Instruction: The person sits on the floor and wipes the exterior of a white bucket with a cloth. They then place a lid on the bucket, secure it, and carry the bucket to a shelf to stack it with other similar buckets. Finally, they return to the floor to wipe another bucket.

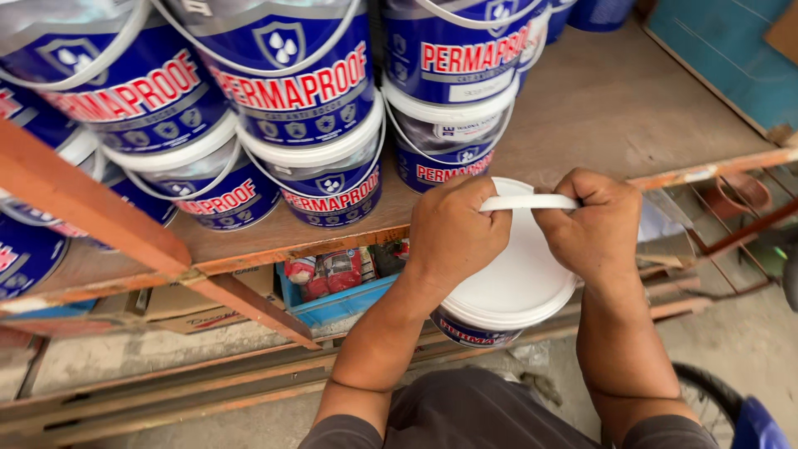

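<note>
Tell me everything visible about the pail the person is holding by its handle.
The pail is a round plastic tub with a plain white lid, shut, and a blue side with a red band just showing below the rim. It is upright, held in front of the wooden shelf, level with its edge. Its white strap handle is raised over the lid; the left hand and right hand both grip it, fingers curled round.

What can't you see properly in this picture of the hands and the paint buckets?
Head view only:
- Round white-lidded blue bucket: its side is mostly hidden beneath its own lid and the left hand.
- White plastic handle: both ends covered by the left hand and right hand.
- Stacked blue buckets: top row cut off by the picture's edge.
- Blue tray under the wooden shelf: contents half hidden.
</note>
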